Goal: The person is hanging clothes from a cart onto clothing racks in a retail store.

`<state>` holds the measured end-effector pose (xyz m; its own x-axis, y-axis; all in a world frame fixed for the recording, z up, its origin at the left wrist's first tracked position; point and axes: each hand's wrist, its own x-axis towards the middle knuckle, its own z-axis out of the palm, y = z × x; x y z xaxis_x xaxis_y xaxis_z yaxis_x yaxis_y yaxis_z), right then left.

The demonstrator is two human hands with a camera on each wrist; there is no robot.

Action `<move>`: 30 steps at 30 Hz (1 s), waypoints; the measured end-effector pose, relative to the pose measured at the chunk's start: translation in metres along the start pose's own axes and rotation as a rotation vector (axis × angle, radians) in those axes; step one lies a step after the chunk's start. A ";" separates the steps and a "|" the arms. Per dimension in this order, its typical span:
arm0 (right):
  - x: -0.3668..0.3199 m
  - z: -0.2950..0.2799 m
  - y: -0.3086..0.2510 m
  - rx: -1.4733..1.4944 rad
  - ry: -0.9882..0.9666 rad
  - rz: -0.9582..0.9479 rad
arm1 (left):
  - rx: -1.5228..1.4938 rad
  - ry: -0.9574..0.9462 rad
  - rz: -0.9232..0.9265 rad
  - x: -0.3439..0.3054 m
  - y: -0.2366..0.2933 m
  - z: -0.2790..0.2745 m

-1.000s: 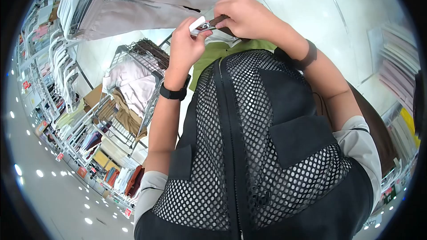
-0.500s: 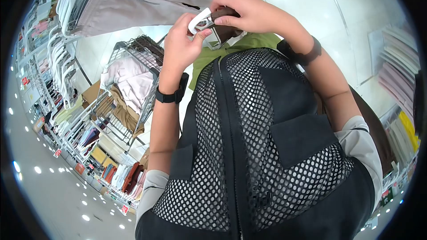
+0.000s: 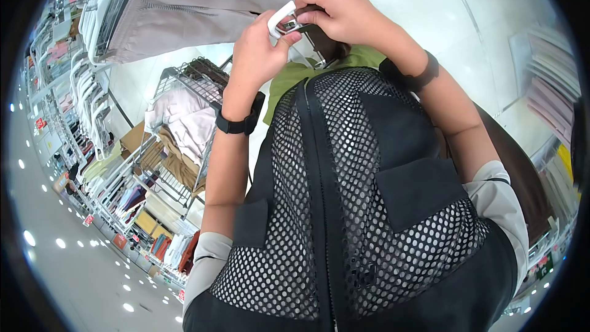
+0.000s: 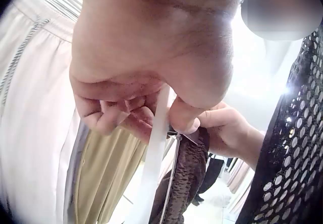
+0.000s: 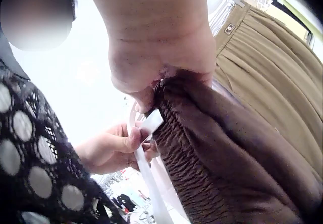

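My left hand (image 3: 261,49) pinches the clip end of a white plastic clip hanger (image 3: 281,15), thumb against the metal clip (image 4: 176,133). The hanger's white bar (image 4: 151,168) runs down past my left fingers. My right hand (image 3: 341,12) grips the gathered waistband of a dark brown garment (image 5: 222,153) right at that clip, fingers curled over the fabric. In the right wrist view the left hand (image 5: 113,146) holds the clip (image 5: 151,120) against the brown waistband. Both hands are raised close together in front of my chest.
A pale pink garment (image 3: 196,0) hangs on a rail at upper left. An olive-tan pleated garment (image 5: 272,57) hangs beside the brown one. A wire trolley (image 3: 184,117) with folded clothes stands left of me. Clothing racks line the left aisle (image 3: 80,98); the floor is glossy white.
Both hands with the hanger clip and brown waistband have shifted slightly up and right. The right fingers have closed further over the clip end.
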<state>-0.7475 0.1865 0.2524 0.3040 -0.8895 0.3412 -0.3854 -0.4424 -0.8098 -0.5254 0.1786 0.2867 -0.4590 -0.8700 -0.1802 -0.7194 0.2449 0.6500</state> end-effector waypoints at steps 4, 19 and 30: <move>-0.006 -0.012 0.001 -0.022 -0.139 0.055 | -0.099 -0.026 -0.047 0.003 0.006 0.003; -0.028 -0.060 0.066 0.216 0.099 0.240 | -0.240 -0.040 -0.399 -0.044 -0.085 0.005; -0.020 -0.066 0.070 0.656 0.336 0.394 | -0.607 0.267 -0.165 -0.077 -0.080 -0.003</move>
<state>-0.8384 0.1662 0.2208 -0.0632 -0.9979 0.0148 0.2076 -0.0277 -0.9778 -0.4310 0.2253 0.2510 -0.1685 -0.9701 -0.1748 -0.3133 -0.1154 0.9426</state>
